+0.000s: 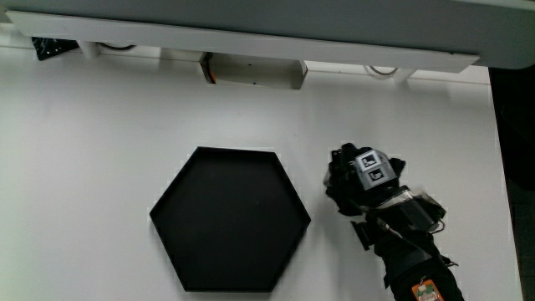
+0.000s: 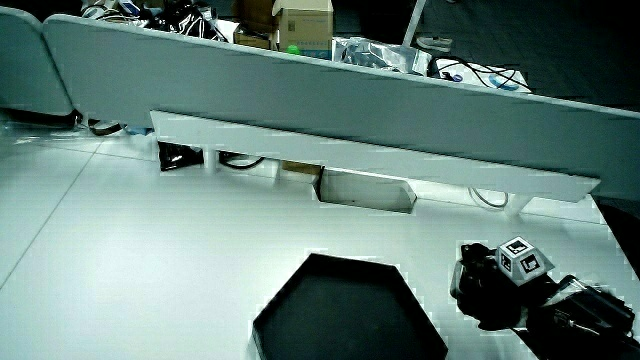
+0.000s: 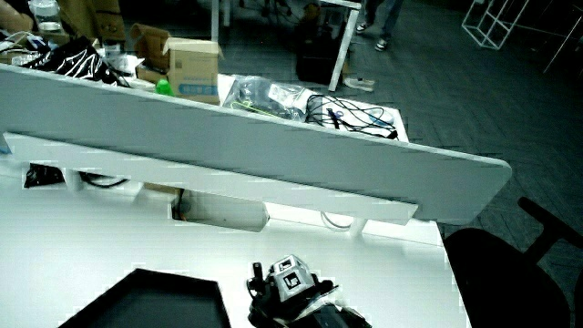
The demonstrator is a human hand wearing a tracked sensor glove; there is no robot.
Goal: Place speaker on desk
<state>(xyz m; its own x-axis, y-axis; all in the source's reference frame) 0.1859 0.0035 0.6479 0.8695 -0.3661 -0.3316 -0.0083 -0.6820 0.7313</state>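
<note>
The gloved hand (image 1: 361, 182) lies low on the white table beside a black hexagonal tray (image 1: 230, 219), with the patterned cube on its back facing up. Its fingers are curled down around a small dark speaker (image 1: 337, 177), which is mostly hidden under the glove and sits at table level. In both side views the hand (image 2: 505, 285) (image 3: 290, 293) shows next to the tray (image 2: 350, 318) (image 3: 155, 305). The speaker (image 2: 467, 283) peeks out at the fingertips. The tray holds nothing.
A low grey partition (image 1: 251, 33) runs along the table's edge farthest from the person, with a white box (image 1: 251, 72) and cables under it. The table's side edge (image 1: 499, 184) is close to the hand. A dark chair (image 3: 515, 273) stands off the table.
</note>
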